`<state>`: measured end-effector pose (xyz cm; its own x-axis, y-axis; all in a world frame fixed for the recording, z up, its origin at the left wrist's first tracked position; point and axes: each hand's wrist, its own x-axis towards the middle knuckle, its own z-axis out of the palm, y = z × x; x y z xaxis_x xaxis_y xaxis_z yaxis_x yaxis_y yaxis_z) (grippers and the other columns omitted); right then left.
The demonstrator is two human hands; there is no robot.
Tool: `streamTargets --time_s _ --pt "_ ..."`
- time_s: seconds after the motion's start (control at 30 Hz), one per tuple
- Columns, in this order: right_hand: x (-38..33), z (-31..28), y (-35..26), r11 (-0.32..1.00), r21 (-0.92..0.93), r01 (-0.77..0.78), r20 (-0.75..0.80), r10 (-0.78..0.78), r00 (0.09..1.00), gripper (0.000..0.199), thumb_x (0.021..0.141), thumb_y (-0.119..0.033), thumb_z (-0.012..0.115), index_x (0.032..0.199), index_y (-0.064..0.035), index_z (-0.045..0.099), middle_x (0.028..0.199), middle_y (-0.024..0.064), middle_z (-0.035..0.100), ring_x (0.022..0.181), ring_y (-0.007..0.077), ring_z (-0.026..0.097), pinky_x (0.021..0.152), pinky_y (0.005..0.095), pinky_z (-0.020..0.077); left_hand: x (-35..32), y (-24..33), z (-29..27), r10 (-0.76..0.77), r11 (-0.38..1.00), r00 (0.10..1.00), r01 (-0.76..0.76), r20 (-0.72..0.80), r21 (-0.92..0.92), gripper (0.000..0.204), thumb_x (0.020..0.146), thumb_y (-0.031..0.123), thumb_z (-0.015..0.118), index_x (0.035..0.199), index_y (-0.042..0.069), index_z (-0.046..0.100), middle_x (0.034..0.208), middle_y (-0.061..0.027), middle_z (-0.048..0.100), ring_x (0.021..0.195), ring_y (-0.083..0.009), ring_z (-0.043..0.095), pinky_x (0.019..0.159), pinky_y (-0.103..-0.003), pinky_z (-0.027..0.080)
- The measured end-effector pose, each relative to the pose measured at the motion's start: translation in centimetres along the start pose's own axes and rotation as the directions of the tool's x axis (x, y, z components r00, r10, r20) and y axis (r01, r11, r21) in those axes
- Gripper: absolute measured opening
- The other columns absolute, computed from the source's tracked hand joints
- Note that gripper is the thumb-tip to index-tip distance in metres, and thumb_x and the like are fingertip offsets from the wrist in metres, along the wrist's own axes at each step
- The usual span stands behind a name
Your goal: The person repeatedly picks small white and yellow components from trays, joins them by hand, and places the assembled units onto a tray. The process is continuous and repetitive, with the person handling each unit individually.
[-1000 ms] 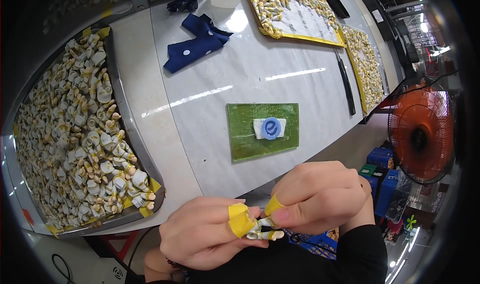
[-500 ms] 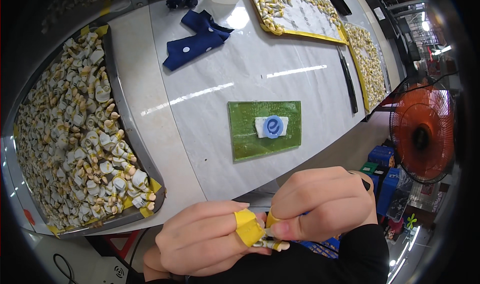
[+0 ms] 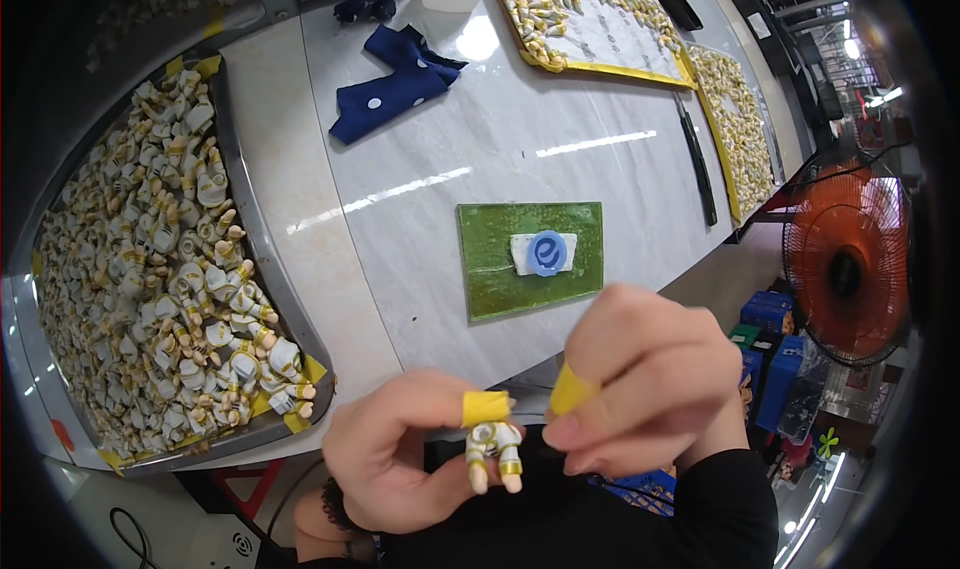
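My left hand (image 3: 390,454) is closed around a small headless figurine body (image 3: 493,453), white with gold trim and bare feet, pinched between thumb and taped fingertip. The legs of the figurine point toward me, and a round hollow shows at its neck. To the right, apart from it, my right hand (image 3: 655,379) is closed in a pinch; what its fingertips hold, if anything, is hidden. Yellow tape wraps a finger on each hand. Beyond them a green slab (image 3: 485,289) lies on the table, bearing a white pad with a blue disc (image 3: 546,255).
At left stands a metal tray (image 3: 262,239) heaped with similar figurine bodies. Yellow-edged trays (image 3: 610,67) of small parts sit at the far right, near a black pen-like tool (image 3: 697,159). A navy cloth (image 3: 390,94) lies far left of centre. An orange fan (image 3: 845,269) stands beyond the table.
My hands have come apart: the right has lifted away from the figurine. My left hand has turned, bringing the figurine upright into view with its legs toward me.
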<state>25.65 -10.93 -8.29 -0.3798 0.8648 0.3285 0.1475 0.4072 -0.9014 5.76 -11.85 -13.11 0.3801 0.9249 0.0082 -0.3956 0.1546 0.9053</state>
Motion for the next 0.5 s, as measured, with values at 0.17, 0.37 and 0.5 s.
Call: streamTargets --time_s 0.17,0.37,0.5 --pt "0.41 -0.41 -0.24 0.972 0.111 -0.208 0.143 0.191 0.971 0.013 0.076 -0.007 0.071 0.088 -0.005 0.067 0.088 0.0079 0.051 0.071 0.0184 0.052 0.063 0.0272 0.0422 0.14 -0.33 -0.35 -0.187 0.915 0.965 0.239 0.184 -0.324 0.024 0.076 0.002 0.072 0.094 -0.007 0.058 0.088 -0.0123 0.064 0.082 -0.0139 0.062 0.075 -0.026 0.049" --pt "1.01 -0.39 -0.15 0.948 0.155 -0.277 0.312 0.219 0.924 0.013 0.079 -0.005 0.067 0.09 -0.0048 0.06 0.086 0.0068 0.046 0.077 0.0199 0.05 0.067 0.0267 0.0416 0.22 -0.01 -0.81 -0.323 0.806 0.893 0.433 0.313 -0.404 0.017 0.078 -0.002 0.069 0.09 -0.005 0.057 0.088 -0.0107 0.064 0.083 -0.0129 0.061 0.078 -0.026 0.048" --pt "1.24 -0.42 -0.28 0.953 0.135 -0.271 0.325 0.216 0.921 0.013 0.077 -0.002 0.065 0.089 -0.0046 0.059 0.087 0.0073 0.046 0.077 0.0217 0.05 0.067 0.0285 0.0418 0.3 -0.01 -0.84 -0.328 0.805 0.884 0.446 0.332 -0.393 0.016 0.079 -0.002 0.068 0.09 -0.005 0.057 0.088 -0.0109 0.064 0.084 -0.0129 0.061 0.079 -0.026 0.049"
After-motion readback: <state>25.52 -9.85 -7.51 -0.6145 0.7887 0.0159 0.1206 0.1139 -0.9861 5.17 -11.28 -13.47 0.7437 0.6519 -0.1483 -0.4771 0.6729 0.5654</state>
